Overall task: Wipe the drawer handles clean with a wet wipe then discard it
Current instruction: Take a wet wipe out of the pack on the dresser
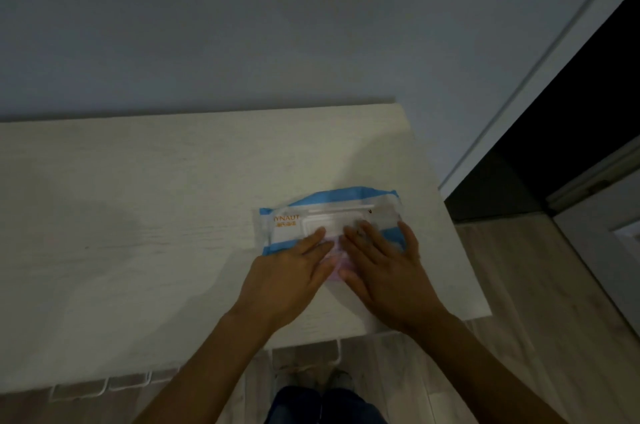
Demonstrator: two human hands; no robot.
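1. Wet-wipe pack [313,212]: lies flat on cabinet top [138,215], nr its right edge, toward front.
2. L hand [294,271] + R hand [384,271]: side by side on pack's near half, fingers straight, gripping nothing.
3. White drawer handles [337,352] show below front edge.

One blue-and-white soft plastic pack of wet wipes [298,222] lies near the right edge of the one pale wood-grain table [138,215]. Two hands rest on it: one left hand [294,271], one right hand [384,271]. White bar drawer handles [337,352] show below the front edge, but their number is unclear.
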